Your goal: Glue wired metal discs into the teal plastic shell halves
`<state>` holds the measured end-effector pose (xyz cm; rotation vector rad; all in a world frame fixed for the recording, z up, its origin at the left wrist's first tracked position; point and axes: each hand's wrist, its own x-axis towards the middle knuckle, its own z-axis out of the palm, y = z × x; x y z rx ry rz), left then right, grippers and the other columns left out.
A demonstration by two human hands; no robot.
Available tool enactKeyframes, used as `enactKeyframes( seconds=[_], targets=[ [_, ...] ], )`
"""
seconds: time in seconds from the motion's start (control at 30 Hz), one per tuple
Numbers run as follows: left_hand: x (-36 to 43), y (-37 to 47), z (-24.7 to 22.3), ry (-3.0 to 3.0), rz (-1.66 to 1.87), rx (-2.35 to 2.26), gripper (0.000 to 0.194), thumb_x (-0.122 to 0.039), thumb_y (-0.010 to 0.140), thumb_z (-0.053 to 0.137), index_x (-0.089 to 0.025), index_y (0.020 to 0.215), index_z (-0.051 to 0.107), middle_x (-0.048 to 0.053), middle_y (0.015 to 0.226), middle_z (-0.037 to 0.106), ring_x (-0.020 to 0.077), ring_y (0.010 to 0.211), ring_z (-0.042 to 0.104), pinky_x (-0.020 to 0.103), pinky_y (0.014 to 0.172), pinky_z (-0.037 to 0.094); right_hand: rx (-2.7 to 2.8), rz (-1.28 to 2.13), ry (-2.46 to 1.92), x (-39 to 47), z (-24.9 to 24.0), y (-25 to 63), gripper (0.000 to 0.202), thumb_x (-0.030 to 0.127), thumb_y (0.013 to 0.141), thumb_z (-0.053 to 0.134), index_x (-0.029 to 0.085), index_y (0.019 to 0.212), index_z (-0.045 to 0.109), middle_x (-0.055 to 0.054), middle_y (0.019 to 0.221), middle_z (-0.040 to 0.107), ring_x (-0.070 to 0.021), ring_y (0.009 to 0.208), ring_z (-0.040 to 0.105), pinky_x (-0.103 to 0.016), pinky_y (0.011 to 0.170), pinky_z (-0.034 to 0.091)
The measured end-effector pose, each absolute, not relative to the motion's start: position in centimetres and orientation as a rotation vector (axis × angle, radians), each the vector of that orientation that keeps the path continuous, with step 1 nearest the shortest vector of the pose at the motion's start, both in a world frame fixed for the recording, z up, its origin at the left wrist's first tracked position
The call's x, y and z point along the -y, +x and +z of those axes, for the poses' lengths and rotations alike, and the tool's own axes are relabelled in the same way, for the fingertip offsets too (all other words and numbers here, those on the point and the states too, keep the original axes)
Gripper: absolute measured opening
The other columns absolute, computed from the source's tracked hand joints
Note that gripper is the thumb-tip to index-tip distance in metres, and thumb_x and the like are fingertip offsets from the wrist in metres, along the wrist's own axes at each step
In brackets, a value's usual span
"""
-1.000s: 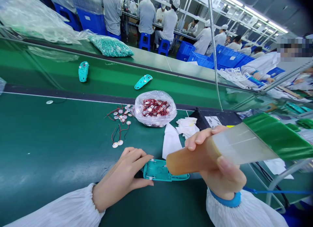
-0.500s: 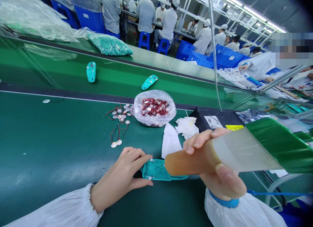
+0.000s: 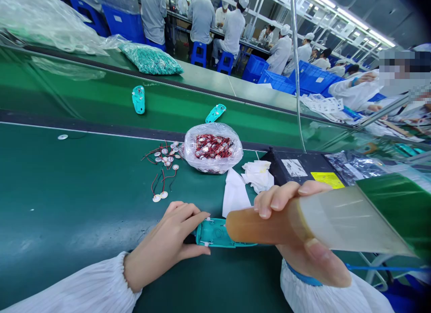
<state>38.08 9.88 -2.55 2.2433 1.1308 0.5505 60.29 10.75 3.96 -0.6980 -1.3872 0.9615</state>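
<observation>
My left hand (image 3: 168, 241) pinches the left end of a teal plastic shell (image 3: 215, 234) between thumb and fingers. The shell lies with its hollow side up on the green work surface. My right hand (image 3: 303, 261) is wrapped round a bottle (image 3: 259, 227) with an amber front part, a translucent body and a green band. The bottle is tilted, and its rounded amber end covers the right part of the shell. Whether the two touch is hidden. Behind them lie a folded white paper (image 3: 235, 196) and a crumpled tissue (image 3: 258, 174).
A clear bag (image 3: 213, 151) holds red-wired discs, with several loose discs (image 3: 164, 195) to its left. Two teal shells (image 3: 138, 100) ride on the green conveyor belt (image 3: 171, 99). A black box (image 3: 296, 167) stands at right. Co-workers sit in the background.
Both teal shells on the belt have shifted right. My right hand and the rear of the bottle have moved slightly right and down. My left hand has stayed on the shell.
</observation>
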Motion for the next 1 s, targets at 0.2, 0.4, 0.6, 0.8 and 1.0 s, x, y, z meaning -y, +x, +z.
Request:
enactKeyframes(
  seconds=[0.2,0.4,0.6,0.8,1.0],
  targets=[
    [-9.70,38.06,-2.54,2.259,0.584,-1.128,0.045,-0.039,0.073,0.073,-0.024,0.113,0.057,0.002,0.096,0.059,0.0216,0.089,0.051,0.032,0.075,0.045,1.408,0.987,-0.683,-10.97,4.02,60.06,0.034,0.042,0.073,0.061,0.029,0.102,0.049,0.001,0.077,0.049,-0.0174,0.058,0.050,-0.037,0.057,0.046],
    [-9.73,38.08,-2.66,2.271,0.615,-1.118,0.047,-0.039,0.072,0.074,-0.024,0.113,0.057,0.001,0.095,0.060,0.0207,0.088,0.052,0.031,0.075,0.045,1.444,1.002,-0.680,-10.97,4.24,60.21,0.035,0.042,0.073,0.061,0.029,0.103,0.049,0.000,0.077,0.050,-0.0179,0.058,0.052,-0.038,0.057,0.047],
    [-9.66,38.08,-2.78,2.278,0.631,-1.113,0.047,-0.038,0.073,0.074,-0.024,0.114,0.056,0.002,0.095,0.060,0.0208,0.088,0.051,0.031,0.074,0.045,1.445,1.014,-0.718,-10.88,4.55,60.35,0.037,0.043,0.071,0.065,0.029,0.101,0.050,0.000,0.077,0.052,-0.0185,0.058,0.053,-0.039,0.057,0.049],
    [-9.77,38.06,-3.01,2.274,0.635,-1.113,0.047,-0.039,0.072,0.074,-0.024,0.114,0.057,0.002,0.093,0.060,0.0200,0.087,0.051,0.030,0.074,0.045,1.437,1.017,-0.711,-10.77,4.29,59.95,0.036,0.042,0.071,0.062,0.029,0.102,0.049,0.000,0.078,0.050,-0.0179,0.059,0.051,-0.038,0.059,0.047],
    [-9.84,38.10,-3.05,2.263,0.626,-1.122,0.046,-0.041,0.073,0.072,-0.024,0.113,0.058,0.002,0.092,0.059,0.0197,0.086,0.051,0.030,0.074,0.044,1.452,1.025,-0.709,-10.62,4.40,59.91,0.035,0.042,0.073,0.061,0.030,0.103,0.048,0.000,0.078,0.049,-0.0180,0.060,0.051,-0.038,0.060,0.046]
  ],
)
